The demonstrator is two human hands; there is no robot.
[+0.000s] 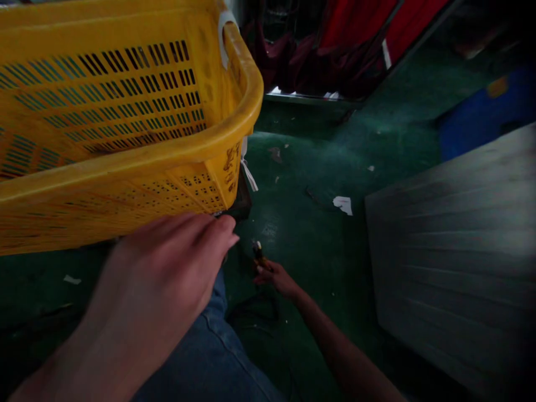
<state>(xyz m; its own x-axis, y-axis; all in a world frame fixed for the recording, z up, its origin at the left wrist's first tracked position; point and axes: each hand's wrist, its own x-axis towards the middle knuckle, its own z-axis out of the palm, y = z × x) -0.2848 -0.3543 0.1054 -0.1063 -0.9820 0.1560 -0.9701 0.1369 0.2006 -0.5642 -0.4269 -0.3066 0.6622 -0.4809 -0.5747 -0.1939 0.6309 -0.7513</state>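
Observation:
My left hand (167,265) is large in the foreground, in front of the lower side of a yellow plastic basket (167,159). Its fingers are curled together, and whatever may be in them is hidden; I cannot tell if it touches the basket. Lower down, over the green floor, my right hand (280,277) is closed around a small hand tool (260,255) with a dark and yellowish handle and a pale tip. Its exact kind is too small and dim to make out. A white tie (250,174) hangs from the basket's corner.
The basket stands on a dark base (242,204). To the right is a large grey ribbed panel (452,251), with a blue object (481,117) behind it. Red cloth (352,25) hangs at the back. Paper scraps (343,205) and a dark cable (255,304) lie on the floor.

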